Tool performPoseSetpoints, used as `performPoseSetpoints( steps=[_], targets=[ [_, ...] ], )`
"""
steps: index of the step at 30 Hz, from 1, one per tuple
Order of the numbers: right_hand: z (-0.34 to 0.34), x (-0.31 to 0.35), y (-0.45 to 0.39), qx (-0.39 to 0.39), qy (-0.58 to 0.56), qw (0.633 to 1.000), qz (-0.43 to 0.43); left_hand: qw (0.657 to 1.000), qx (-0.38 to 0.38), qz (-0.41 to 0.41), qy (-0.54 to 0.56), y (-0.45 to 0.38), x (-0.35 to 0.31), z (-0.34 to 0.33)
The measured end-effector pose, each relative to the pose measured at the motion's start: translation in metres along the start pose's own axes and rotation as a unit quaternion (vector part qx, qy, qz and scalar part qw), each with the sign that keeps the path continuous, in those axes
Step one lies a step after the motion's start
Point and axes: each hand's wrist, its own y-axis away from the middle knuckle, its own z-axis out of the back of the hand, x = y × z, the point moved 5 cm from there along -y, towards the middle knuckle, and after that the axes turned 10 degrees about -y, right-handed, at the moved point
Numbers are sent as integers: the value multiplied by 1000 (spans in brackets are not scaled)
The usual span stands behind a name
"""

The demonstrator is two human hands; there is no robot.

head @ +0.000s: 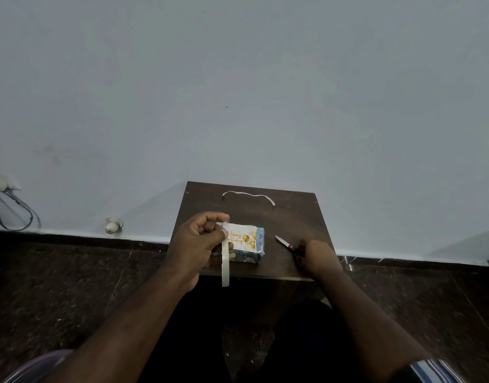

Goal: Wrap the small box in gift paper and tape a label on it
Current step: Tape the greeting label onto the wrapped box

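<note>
**Head view: label on the wrapped box, tape roll in the left grip**

The head camera shows a small box (247, 248) in blue gift paper lying on the dark desk (293, 217). A white label (242, 239) on top reads "Happy Birthday" in gold, beside gold balloons. The left hand (199, 239) pinches a roll of tape (225, 261) at the box's left end, hiding that end. The right hand (316, 257) curls around the scissors (286, 244); their handles are mostly covered. A loose white strip (249, 195) lies near the far edge.
</note>
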Motion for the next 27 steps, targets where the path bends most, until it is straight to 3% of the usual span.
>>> performPoseSetpoints(
  steps=[7,10,13,16,18,27],
  targets=[
    [0,1,-1,13,13,1000,-17,1000,-3,5,10,-1,0,1],
    [8,2,-1,10,-37,998,-46,1000,-2,5,15,-1,-2,1],
    [21,11,2,-5,-197,979,-50,1000,-6,13,14,-2,-2,2],
    [39,35,15,28,-412,910,-40,1000,-8,19,13,-2,-3,3],
    [54,56,26,79,-465,882,-8,1000,-9,20,16,-1,-4,3],
    [87,108,52,243,-351,896,119,1000,1,17,26,1,-3,4]
  ],
)
